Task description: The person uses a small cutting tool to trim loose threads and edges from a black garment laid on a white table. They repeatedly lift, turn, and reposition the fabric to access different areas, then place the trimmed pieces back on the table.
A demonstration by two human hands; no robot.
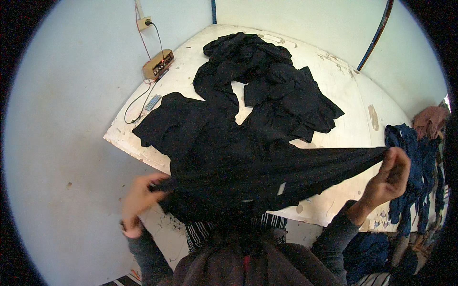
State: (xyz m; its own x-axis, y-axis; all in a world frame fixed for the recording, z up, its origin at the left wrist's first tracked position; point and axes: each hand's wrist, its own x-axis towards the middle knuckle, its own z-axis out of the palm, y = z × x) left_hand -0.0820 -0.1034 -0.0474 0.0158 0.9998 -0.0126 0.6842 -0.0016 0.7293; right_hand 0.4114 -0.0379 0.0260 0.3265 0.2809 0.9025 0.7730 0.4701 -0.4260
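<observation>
A black garment (229, 164) is stretched sideways across the front of the white table, its near part hanging over the edge towards me. My right hand (388, 175) pinches one end of it at the right, pulling the cloth into a taut point. At the left, my left hand (146, 196) grips the opposite side of the cloth near the table's edge; it is slightly blurred. A small white tag (282, 188) shows on the fabric. Beyond the garment lies a crumpled heap of black cloth (279, 78), and where the two part cannot be told.
The white table (350, 136) has worn, chipped patches. Against the left wall sit a small radio-like box (158, 64) with cables and a remote control (153, 102). A wall socket (144, 23) is above. Dark blue garments (404, 161) hang over the table's right end.
</observation>
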